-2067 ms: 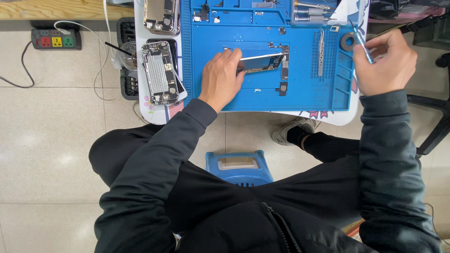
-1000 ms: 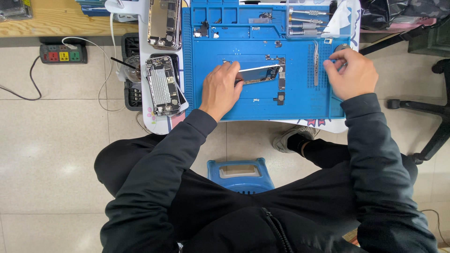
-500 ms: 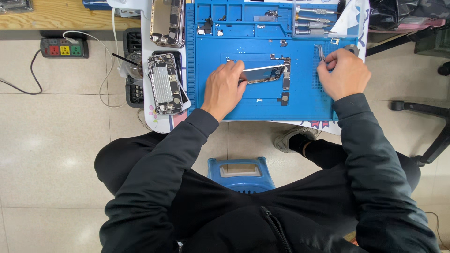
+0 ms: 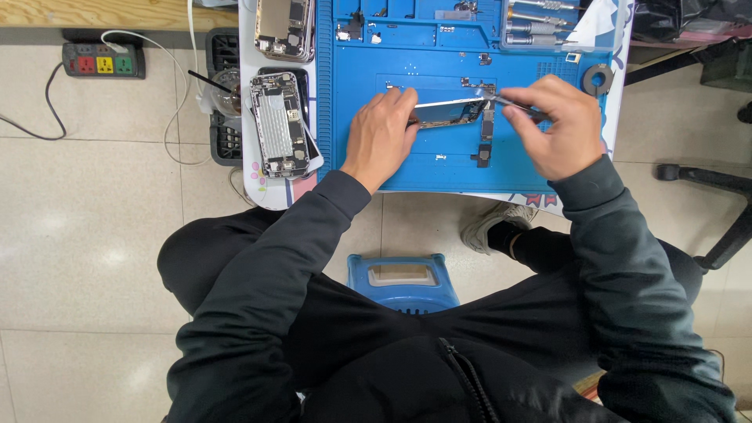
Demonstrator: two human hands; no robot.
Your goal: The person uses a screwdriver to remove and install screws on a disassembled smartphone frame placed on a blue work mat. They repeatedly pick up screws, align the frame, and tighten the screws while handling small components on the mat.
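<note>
The person sits over a small table (image 4: 270, 196) covered by a blue repair mat (image 4: 439, 168). On the middle of the mat lies an opened phone body (image 4: 448, 113), tilted so that its far end rises slightly toward the right.

The left hand (image 4: 381, 135) rests on the mat at the phone body's left end. Its grip is narrow, fingertips pressed against the edge of the body and holding it in place, the palm flat just below it.

The right hand (image 4: 552, 125) comes in from the right, with its grip closed on a slim metal tool (image 4: 513, 102), most likely tweezers. The tool's tip points left and meets the phone body's right end. So the phone body lies between the two hands, touched by the left fingers at one end and by the tool at the other.

Just below the right end of the phone body, a small dark part (image 4: 482, 155) lies on the mat.

To the left of the mat, another opened phone (image 4: 278, 125) lies face down with its insides showing. A grey ring (image 4: 599, 78) sits at the mat's right edge.
</note>
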